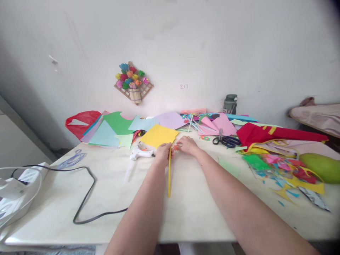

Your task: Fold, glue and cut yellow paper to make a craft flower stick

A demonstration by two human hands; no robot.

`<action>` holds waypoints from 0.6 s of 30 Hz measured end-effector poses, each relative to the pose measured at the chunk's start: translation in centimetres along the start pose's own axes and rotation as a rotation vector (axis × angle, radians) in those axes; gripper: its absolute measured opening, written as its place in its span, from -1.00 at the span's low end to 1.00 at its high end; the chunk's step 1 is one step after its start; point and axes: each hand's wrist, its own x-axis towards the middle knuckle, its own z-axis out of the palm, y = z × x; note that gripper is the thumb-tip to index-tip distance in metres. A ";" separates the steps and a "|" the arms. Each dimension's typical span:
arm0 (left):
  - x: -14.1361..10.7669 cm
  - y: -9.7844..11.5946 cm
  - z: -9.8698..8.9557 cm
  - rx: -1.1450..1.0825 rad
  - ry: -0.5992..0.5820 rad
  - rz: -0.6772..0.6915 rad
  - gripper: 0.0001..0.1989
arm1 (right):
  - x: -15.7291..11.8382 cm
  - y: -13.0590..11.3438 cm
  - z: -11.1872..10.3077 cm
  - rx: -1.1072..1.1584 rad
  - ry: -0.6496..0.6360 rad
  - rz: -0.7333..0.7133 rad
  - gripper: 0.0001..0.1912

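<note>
The yellow strip (169,180) is on the near side of the yellow sheet (156,135) in the head view, its long free end pointing toward the person and its far end close by the sheet's near right edge. The left hand (163,152) is there too, its fingers pinched around the strip near that far end. Whether the free part touches the table (196,219) I cannot tell. Just right of the sheet's near edge, the right hand (187,145) has its fingers bent and drawn together beside a small orange piece (175,147) that shows between the two hands; whether they grip that piece or only touch it is too small to tell.

The step in hand seems to be close fingertip work at the strip's far end, the left hand steadying while the right handles the orange piece. The next move likely calls for a firm left pinch and small, precise right fingertip motions.

Both arms reach forward over the table and converge toward the sheet. The left forearm (145,202) slants in from the near left, the right forearm (228,187) from the near right, back of the hand up and fingers turned toward the strip. Left of the hands, near the sheet's near left edge, lies a white glue gun (137,153), its nozzle toward the left hand.
</note>
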 end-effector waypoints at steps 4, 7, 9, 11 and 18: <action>0.0 0.0 0.1 0.026 0.000 0.000 -0.84 | 0.0 -0.2 -0.2 0.075 0.026 0.036 -0.79; 0.0 0.0 0.1 0.024 -0.002 0.000 -0.85 | 0.2 0.0 0.2 0.217 0.048 0.083 -0.80; -0.1 0.0 0.1 0.017 0.002 -0.005 -0.85 | 0.5 0.3 0.8 0.373 0.068 0.125 -0.83; -0.1 0.1 0.0 0.019 -0.001 -0.005 -0.85 | 0.8 0.7 1.3 0.554 0.087 0.157 -0.87; 0.1 -0.2 -0.1 0.069 -0.054 -0.003 -0.86 | 0.1 0.4 0.6 1.065 0.117 0.223 -0.91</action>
